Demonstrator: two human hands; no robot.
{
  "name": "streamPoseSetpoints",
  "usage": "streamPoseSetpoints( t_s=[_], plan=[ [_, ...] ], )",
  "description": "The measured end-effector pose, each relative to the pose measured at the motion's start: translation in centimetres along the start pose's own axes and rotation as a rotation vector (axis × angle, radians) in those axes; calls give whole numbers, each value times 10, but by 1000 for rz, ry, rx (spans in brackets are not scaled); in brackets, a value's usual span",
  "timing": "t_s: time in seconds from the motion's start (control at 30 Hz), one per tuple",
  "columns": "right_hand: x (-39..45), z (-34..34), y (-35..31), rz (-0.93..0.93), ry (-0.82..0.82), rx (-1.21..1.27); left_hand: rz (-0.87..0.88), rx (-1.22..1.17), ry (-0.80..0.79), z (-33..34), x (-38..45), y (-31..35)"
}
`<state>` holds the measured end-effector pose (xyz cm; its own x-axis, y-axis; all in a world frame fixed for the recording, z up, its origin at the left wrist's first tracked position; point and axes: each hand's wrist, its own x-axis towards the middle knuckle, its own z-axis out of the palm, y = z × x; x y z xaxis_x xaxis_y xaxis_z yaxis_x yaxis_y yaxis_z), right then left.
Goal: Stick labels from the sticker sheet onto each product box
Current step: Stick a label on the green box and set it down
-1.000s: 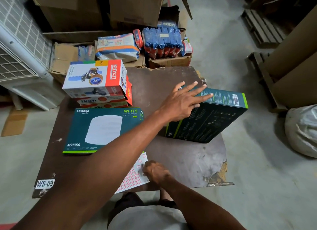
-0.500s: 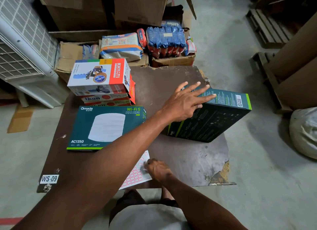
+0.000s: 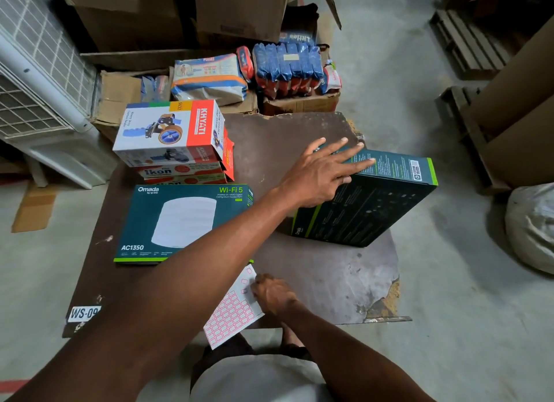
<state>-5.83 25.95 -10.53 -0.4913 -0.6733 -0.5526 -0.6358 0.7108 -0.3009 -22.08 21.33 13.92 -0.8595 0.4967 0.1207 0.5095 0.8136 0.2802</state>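
Only one cam for me, head-mounted, wide-angle. It looks fwd and steeply down over the table (image 3: 299, 137), close in; my own torso shows at bottom edge, floor and cartons (image 3: 239, 8) up top.

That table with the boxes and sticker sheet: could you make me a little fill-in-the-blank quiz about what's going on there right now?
1. The left hand rests with straight fingers on the tilted dark ____ box.
2. The right hand touches the ____ sheet at the table's near edge.
3. The flat Omada box reads Wi-Fi ____.
4. The KHYATI box sits on top of the ____ boxes.

Missing words: Omada; sticker; 5; Ikon
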Motion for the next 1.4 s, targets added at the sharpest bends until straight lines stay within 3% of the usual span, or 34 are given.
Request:
streamPoseSetpoints(
  t_s=[0.53,0.67,0.9,1.07,1.17,1.4],
  plan=[
    [-9,-16,5,-46,-28,92,-3,-29,38,2,3,-2],
    [-14,-19,8,-1,-9,299,-4,-46,74,4,3,-2],
    [-51,-41,15,157,201,1114,-25,-74,189,12,4,2],
    [-92,-96,24,202,460,1559,-28,-93,195,12,8,-2],
    [-121,-133,33,208,611,1666,-27,-83,188,11,10,-3],
    [-167,-194,60,189,1051,1660,-32,-69,180,11,15,-7]
  ],
)
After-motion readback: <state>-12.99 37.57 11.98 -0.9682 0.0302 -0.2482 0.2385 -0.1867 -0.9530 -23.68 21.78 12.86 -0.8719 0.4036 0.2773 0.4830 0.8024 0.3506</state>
